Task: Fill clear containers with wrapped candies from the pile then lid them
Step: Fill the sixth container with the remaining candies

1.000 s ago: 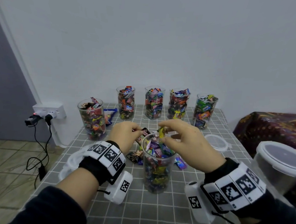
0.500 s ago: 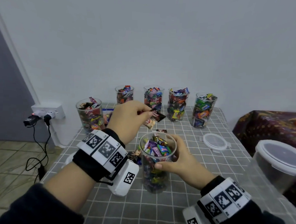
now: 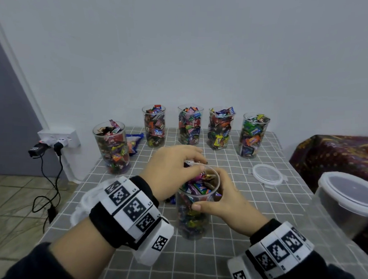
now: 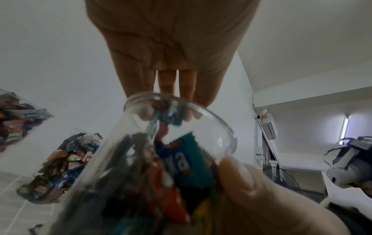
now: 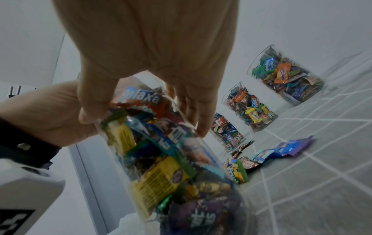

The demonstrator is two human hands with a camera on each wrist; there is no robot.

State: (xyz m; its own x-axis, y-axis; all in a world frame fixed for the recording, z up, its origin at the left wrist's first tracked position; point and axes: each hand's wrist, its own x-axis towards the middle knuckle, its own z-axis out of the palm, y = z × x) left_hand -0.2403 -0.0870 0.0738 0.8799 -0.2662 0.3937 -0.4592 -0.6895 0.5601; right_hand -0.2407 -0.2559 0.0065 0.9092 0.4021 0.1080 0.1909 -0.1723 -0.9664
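Tall clear plastic container (image 3: 193,212) of wrapped candies, upright at tabletop (image 3: 193,265) centre — right hand (image 3: 224,203) gripping its wall from 3 o'clock, left hand (image 3: 173,170) over its rim at 10 o'clock, fingers (image 4: 167,81) straight, reaching inside.

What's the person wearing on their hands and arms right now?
Both hands are bare: left hand, right hand. Each wrist carries a black band faced with white tiles printed with black square markers, plus a white camera block with its own marker underneath. Dark sleeves cover the forearms.
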